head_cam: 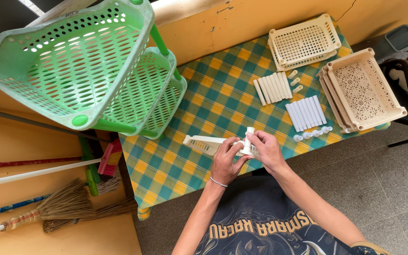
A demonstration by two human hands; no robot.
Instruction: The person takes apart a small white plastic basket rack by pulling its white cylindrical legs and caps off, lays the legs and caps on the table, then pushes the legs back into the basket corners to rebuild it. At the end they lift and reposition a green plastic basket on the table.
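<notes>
— What do we hold?

— Our left hand (225,161) and right hand (266,150) both pinch a short white tube (248,140) upright at the corner of a cream tray (204,144), just above the tabletop (213,104) near its front edge.

— Room around us?

— Bare checked cloth beyond our fingers; rows of white tubes (289,99) and stacked cream trays (362,89) lie well off past our right hand, a green rack (86,66) past our left.

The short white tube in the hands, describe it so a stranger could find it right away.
On the checked tablecloth, at its near edge, both hands meet over a cream tray. The short white tube stands upright between them, unlike the tubes lying in rows farther back.
</notes>
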